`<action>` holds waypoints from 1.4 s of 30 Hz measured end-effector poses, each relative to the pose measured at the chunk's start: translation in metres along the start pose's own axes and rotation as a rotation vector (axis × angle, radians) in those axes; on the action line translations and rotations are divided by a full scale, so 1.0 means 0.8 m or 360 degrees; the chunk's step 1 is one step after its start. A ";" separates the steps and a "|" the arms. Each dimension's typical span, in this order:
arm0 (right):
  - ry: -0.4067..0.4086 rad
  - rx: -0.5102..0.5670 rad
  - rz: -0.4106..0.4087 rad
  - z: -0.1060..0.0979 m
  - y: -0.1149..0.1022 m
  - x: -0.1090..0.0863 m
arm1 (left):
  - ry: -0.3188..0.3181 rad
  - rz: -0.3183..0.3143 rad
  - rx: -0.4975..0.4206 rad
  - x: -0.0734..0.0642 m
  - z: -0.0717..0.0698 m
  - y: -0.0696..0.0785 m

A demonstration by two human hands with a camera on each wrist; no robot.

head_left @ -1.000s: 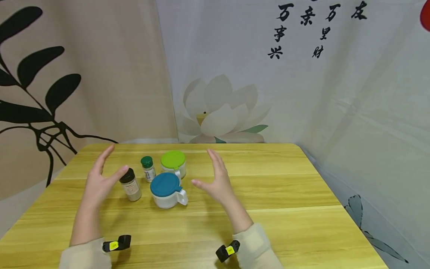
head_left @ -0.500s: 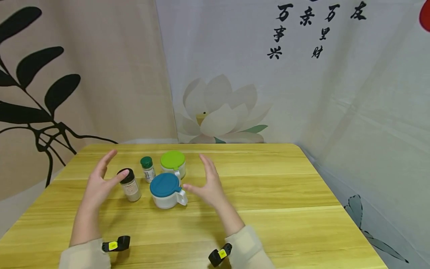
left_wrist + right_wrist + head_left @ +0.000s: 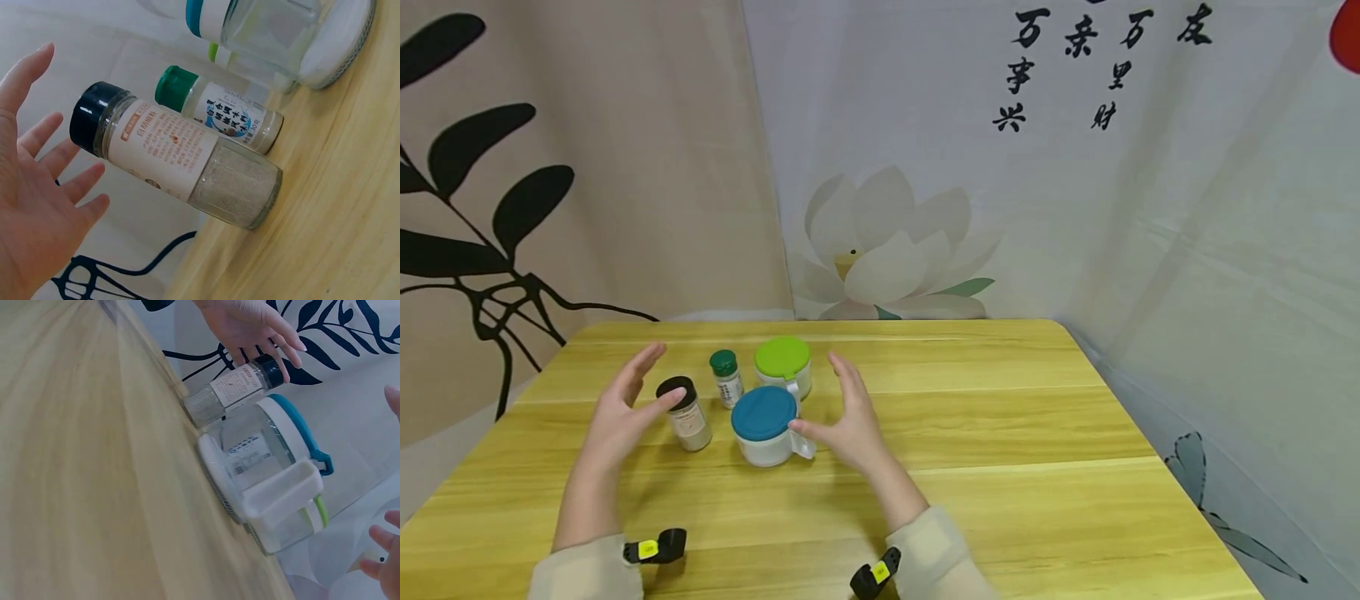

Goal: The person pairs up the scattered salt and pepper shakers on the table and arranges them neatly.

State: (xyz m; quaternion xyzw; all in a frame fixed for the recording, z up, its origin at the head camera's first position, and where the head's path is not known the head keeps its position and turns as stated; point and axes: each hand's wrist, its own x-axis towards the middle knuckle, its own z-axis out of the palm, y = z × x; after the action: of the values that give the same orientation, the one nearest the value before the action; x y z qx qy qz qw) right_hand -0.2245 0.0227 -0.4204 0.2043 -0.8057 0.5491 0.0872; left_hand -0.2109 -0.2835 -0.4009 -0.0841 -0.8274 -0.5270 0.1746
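Bringing right hand (image 3: 844,422) inward toward blue-lidded jar (image 3: 763,417), keeping left hand (image 3: 616,417) by black-capped bottle (image 3: 688,423), with both containers on tabletop (image 3: 1037,467), each grip spread apart, likely just reaching, holding nothing.

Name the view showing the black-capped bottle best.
Left wrist: the black-capped bottle looks large there, its label facing the camera. Head shows it small, its cap partly covered; right wrist shows it farther off.

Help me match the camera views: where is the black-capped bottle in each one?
Head: black-capped bottle, left of centre, below mid-height.
Left wrist: around the middle, cap toward upper left.
Right wrist: upper middle, cap toward upper right.
Shared landmark: the blue-lidded jar, partly cut off in the left wrist view.
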 end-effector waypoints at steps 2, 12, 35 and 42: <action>-0.0010 0.0010 0.0022 0.005 0.001 -0.001 | -0.0002 -0.0012 -0.0011 -0.001 0.000 -0.004; -0.0044 -0.0005 0.0081 0.027 0.010 -0.002 | -0.0043 -0.0052 -0.0027 -0.007 -0.001 -0.015; -0.0112 0.0083 0.0159 0.052 0.026 -0.001 | -0.0088 -0.0126 -0.0110 -0.008 -0.001 -0.033; -0.0137 0.0139 0.0154 0.058 0.030 0.000 | -0.0101 -0.0146 -0.0193 -0.006 0.002 -0.039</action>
State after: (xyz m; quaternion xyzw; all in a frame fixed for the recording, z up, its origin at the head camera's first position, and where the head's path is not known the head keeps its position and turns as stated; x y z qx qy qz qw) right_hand -0.2305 -0.0121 -0.4581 0.1922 -0.7928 0.5781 0.0168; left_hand -0.2171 -0.2953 -0.4293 -0.0730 -0.8021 -0.5808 0.1185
